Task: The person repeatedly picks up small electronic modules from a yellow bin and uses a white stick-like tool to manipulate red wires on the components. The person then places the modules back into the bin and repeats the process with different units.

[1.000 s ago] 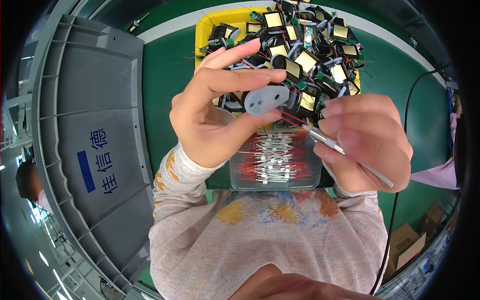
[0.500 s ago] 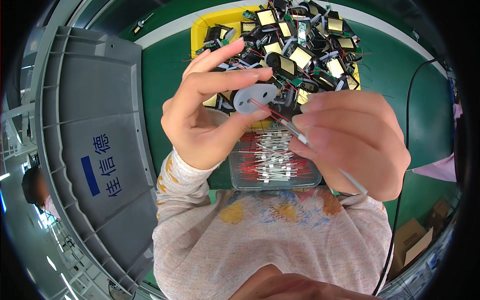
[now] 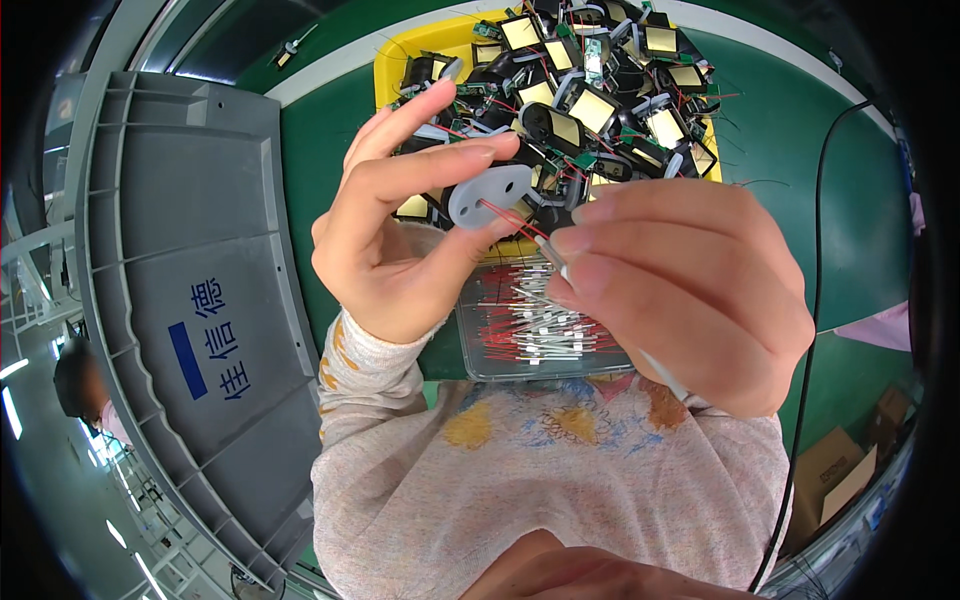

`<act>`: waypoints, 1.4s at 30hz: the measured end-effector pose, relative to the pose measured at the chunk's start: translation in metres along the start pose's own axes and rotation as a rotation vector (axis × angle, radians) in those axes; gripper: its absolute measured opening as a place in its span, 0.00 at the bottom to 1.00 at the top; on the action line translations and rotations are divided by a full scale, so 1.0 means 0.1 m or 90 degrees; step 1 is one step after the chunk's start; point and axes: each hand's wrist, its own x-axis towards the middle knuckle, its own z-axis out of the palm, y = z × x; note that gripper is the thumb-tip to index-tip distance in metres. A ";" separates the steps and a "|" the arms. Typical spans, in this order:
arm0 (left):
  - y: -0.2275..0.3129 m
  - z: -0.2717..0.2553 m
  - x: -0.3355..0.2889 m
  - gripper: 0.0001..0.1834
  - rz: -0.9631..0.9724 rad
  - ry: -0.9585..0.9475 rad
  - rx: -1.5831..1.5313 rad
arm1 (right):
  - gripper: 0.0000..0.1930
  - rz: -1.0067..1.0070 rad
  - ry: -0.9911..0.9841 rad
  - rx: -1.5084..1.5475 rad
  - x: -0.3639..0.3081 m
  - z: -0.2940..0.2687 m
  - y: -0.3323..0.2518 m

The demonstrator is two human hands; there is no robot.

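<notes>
Between the thumb and fingers of my left hand (image 3: 375, 235) is a small black device with a pale grey oval end cap (image 3: 472, 208). The cap faces me and has several small holes. Two thin red wires (image 3: 513, 219) run out of one hole toward my right hand (image 3: 705, 290). That hand is closed round a slim, pointed metal tool that looks like tweezers (image 3: 553, 258); its tip meets the white end of the wires. The tool's other end (image 3: 665, 378) sticks out below the palm, and its middle is hidden by the fingers.
A yellow bin (image 3: 392, 68) heaped with similar black devices stands behind my hands. Below them sits a clear plastic box (image 3: 467, 350) of red-and-white wire leads (image 3: 540, 325). At left stands a large grey crate (image 3: 225, 460); a black cable (image 3: 817, 240) runs down the right side.
Both hands have shifted slightly left, the device and tool with them. The tool has tilted a little and still meets the wire end.
</notes>
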 end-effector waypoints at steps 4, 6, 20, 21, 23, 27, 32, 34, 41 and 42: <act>-0.05 -0.10 0.02 0.16 0.064 -0.087 0.076 | 0.17 0.005 -0.025 0.006 0.02 -0.02 -0.01; -0.05 -0.12 0.03 0.16 0.079 -0.106 0.091 | 0.17 0.008 -0.036 0.007 0.02 -0.04 -0.01; 0.03 -0.01 -0.02 0.22 -0.008 -0.001 0.004 | 0.18 -0.012 -0.030 0.050 0.01 -0.03 0.02; 0.03 -0.02 -0.02 0.22 -0.002 -0.006 0.009 | 0.18 -0.012 -0.048 0.054 0.02 -0.06 0.04; 0.03 -0.03 -0.01 0.22 0.007 -0.017 0.016 | 0.17 -0.008 -0.079 0.062 0.03 -0.11 0.06; 0.03 -0.02 -0.01 0.22 0.006 -0.023 0.018 | 0.17 -0.036 -0.027 0.107 -0.05 -0.02 0.17; 0.02 -0.02 -0.01 0.22 0.005 -0.018 0.021 | 0.18 0.029 -0.025 0.164 -0.10 -0.03 0.19; 0.02 -0.01 -0.01 0.22 0.007 -0.016 0.024 | 0.17 0.111 -0.075 0.184 -0.05 -0.12 0.08; 0.01 -0.01 0.00 0.21 0.020 -0.021 0.045 | 0.16 0.049 -0.113 0.086 0.06 -0.13 0.11; 0.01 -0.02 0.00 0.21 0.025 -0.023 0.050 | 0.16 0.055 -0.149 0.038 0.20 -0.14 0.02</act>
